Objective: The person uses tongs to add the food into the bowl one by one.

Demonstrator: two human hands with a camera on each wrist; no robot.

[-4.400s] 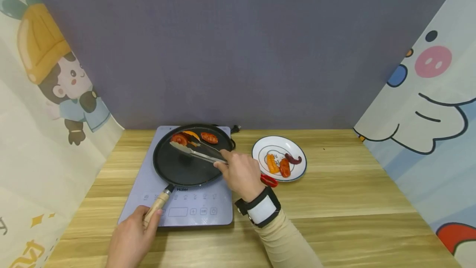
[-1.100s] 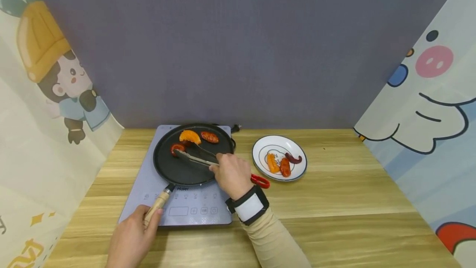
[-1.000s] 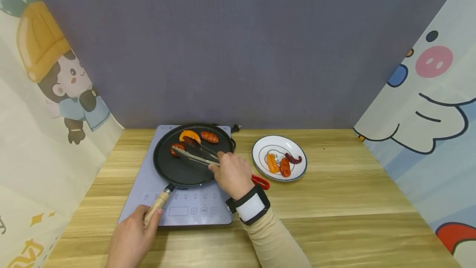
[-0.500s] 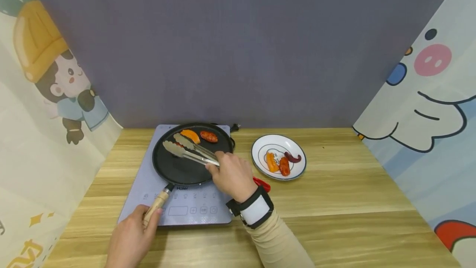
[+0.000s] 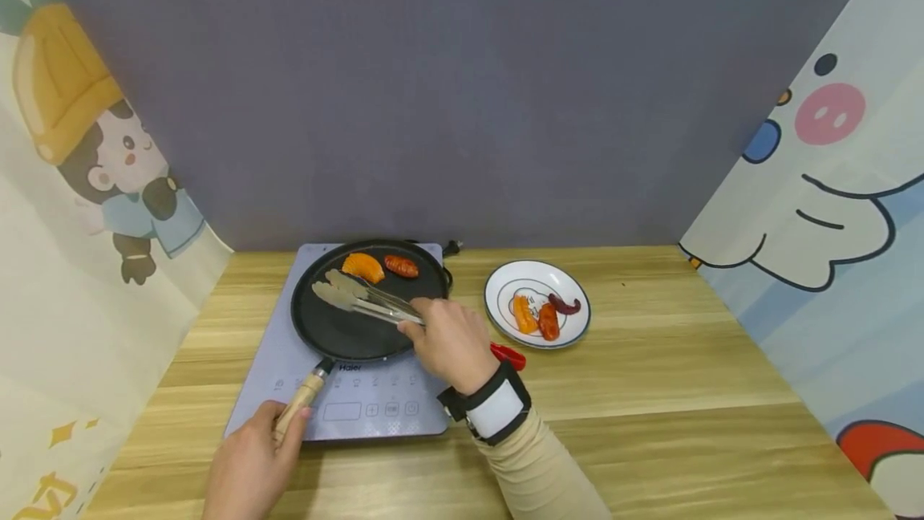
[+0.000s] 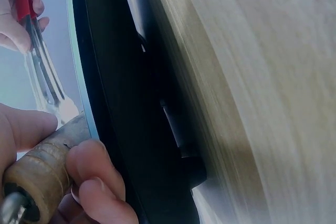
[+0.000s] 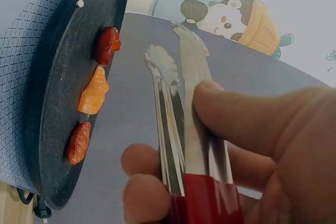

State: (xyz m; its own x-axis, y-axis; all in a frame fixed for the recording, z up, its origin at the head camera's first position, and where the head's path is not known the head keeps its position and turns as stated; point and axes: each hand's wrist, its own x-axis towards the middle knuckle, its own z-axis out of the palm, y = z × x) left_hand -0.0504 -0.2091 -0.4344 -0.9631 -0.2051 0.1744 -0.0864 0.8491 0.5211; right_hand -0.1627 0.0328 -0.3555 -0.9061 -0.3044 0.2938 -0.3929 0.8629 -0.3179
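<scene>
My left hand (image 5: 253,456) grips the wooden handle (image 5: 297,401) of a round black frying pan (image 5: 346,335). In my right hand (image 5: 451,343) are metal tongs (image 5: 364,305) with red grips, held above the pan. Their tips stand apart with nothing between them. A scored sausage (image 5: 401,266) and an orange, ridged slice (image 5: 363,267) lie towards the pan's far side. The right wrist view also shows a glossy red piece (image 7: 107,45) beside the orange slice; the tongs hide it in the head view.
The pan sits on a flat induction cooker (image 5: 361,404) with a cord behind it. To the right, a white blue-rimmed plate (image 5: 537,271) bears an orange piece (image 5: 524,314), a sausage (image 5: 549,322) and a dark curled piece (image 5: 565,305). A grey panel (image 5: 462,103) closes the back.
The tongs have let go of the red piece, which lies left of its earlier place, and have risen above the pan. The orange slice is uncovered. My left hand keeps its hold.
</scene>
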